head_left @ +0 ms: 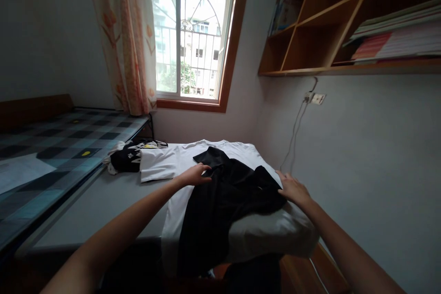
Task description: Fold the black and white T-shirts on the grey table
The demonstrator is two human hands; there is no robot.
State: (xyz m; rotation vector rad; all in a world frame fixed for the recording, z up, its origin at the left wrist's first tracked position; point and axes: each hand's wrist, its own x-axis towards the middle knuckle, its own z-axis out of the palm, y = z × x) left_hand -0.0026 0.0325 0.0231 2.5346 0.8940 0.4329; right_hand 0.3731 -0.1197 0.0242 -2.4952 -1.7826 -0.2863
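Now the black garment [237, 193] lies rumpled over the white shirt [160, 163] on the surface [120, 209], likely light, soft and floppy; its edges seem the best hold. Left hand [195, 175] at one side, right hand [295, 190] at the other: whether either grip pinches cloth, I can't tell.

One head-worn view at close range, forward and down across the table [103, 206], toward the window [178, 32] beyond

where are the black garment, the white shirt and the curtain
Black garment [223, 195], head view: middle of its cloth.
White shirt [158, 165], head view: sleeve at picture left.
Curtain [130, 41], head view: its middle folds.
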